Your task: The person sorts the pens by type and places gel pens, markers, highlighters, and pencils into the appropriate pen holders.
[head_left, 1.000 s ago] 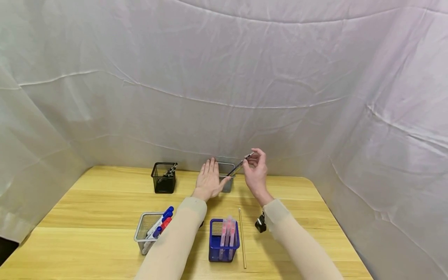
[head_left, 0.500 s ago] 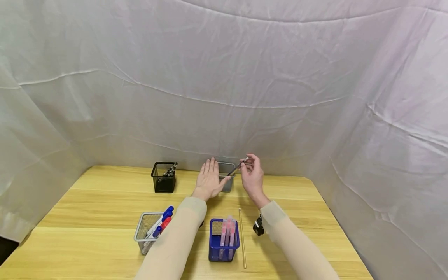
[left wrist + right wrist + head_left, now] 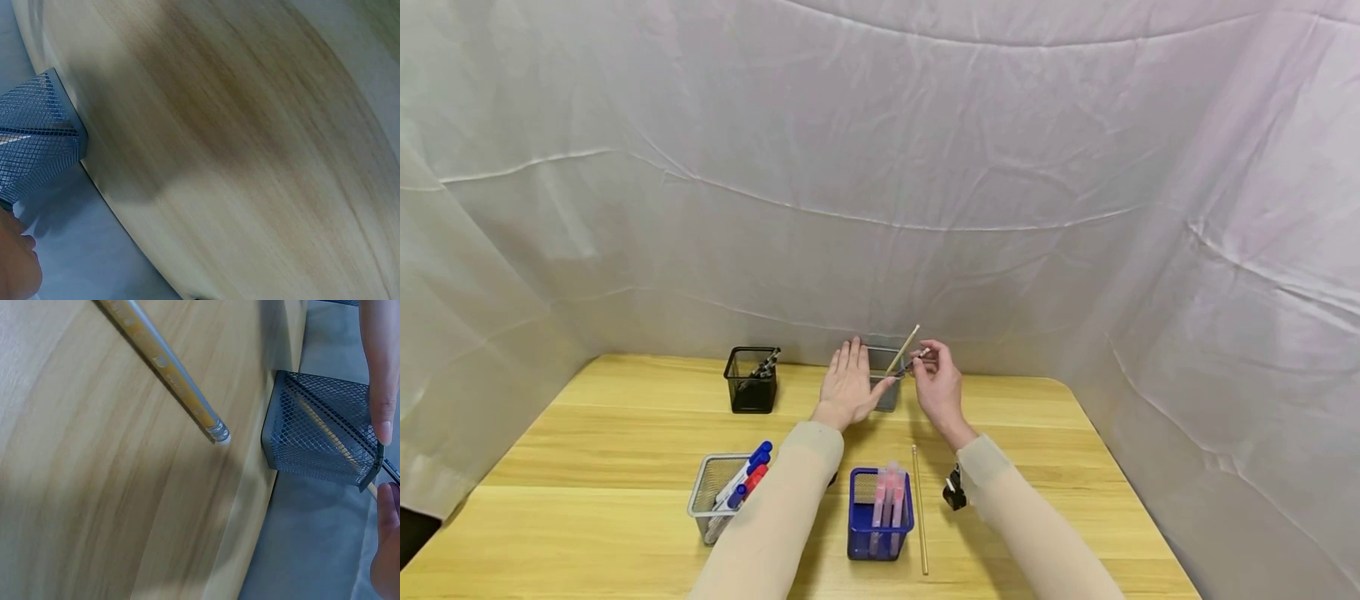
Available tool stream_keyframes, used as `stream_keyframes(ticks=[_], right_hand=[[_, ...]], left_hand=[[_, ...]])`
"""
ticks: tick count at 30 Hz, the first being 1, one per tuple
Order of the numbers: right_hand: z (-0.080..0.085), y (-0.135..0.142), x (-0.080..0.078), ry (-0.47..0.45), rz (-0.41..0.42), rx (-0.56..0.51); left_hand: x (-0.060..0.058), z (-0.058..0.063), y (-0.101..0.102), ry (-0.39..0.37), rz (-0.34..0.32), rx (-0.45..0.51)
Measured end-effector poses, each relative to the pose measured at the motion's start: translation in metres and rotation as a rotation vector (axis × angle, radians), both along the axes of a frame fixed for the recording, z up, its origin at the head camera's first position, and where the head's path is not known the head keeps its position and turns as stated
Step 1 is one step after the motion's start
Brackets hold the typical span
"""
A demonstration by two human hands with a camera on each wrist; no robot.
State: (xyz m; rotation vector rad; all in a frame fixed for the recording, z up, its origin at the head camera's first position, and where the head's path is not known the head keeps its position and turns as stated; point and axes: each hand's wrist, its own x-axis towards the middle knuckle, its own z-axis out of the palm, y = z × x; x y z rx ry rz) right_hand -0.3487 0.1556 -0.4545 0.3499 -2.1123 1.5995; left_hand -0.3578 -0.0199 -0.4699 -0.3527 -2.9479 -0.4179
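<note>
A grey mesh pen holder (image 3: 886,401) stands at the back edge of the table. My left hand (image 3: 847,387) lies against its left side with fingers straight, the thumb reaching across its front rim. At its right, my right hand (image 3: 941,388) pinches a dark pen (image 3: 390,469) by the upper end, the lower part slanting down inside the mesh. A yellow pencil (image 3: 903,347) leans in the same holder, its end sticking up free of my fingers. In the left wrist view the holder's mesh (image 3: 37,134) shows at the left edge.
Back left is a black holder (image 3: 752,402) with dark pens. Nearer are a silver holder (image 3: 696,492) of blue and red markers and a blue holder (image 3: 863,547) of pink-capped pens. Beside the blue one another pencil (image 3: 921,517) lies on the table. A grey curtain (image 3: 880,275) hangs behind.
My right hand has moved left and down, bringing the dark pen lower into the grey holder. The yellow pencil now stands apart from it. My left hand has not moved.
</note>
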Motion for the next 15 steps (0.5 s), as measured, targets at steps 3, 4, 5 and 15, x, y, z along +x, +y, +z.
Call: stream_keyframes(ticks=[3,4,5,15], right_hand=[[-0.001,0.002,0.000,-0.013,-0.004,0.037],[0.000,0.003,0.000,-0.012,-0.004,0.052],[0.000,0.003,0.000,-0.012,-0.003,0.067],[0.004,0.016,0.004,0.001,0.013,0.164]], left_hand=[[0.000,0.000,0.000,0.001,0.000,0.000],[0.000,-0.001,0.000,0.002,-0.001,0.003],[0.000,-0.001,0.000,0.003,-0.001,0.003],[-0.002,-0.003,-0.002,0.006,0.003,-0.008]])
